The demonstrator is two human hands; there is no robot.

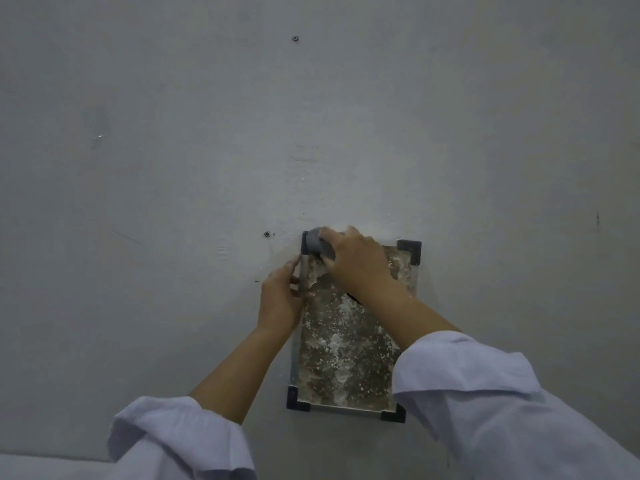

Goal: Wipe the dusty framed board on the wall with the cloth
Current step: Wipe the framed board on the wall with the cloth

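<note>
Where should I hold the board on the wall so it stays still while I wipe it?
Probably hold the framed board by its thin left side rail, coming from the left, as the left hand does. That bare edge stands clear of the wall, and it keeps fingers off the dusty face where the right hand presses the cloth.

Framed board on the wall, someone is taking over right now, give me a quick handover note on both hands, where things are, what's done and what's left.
Left hand: grips the framed board's left edge, steadying it against the wall.
Right hand: presses the grey cloth onto the board's top left corner.
Board: hangs on the wall with black corner caps; the surface in view is mottled with white dust.
Done: wiping is only at the top left corner; no clearly clean patch shows.
Left: nearly everything. Wipe the middle, the right side and the bottom, probably working downward while the left hand braces the frame.
</note>
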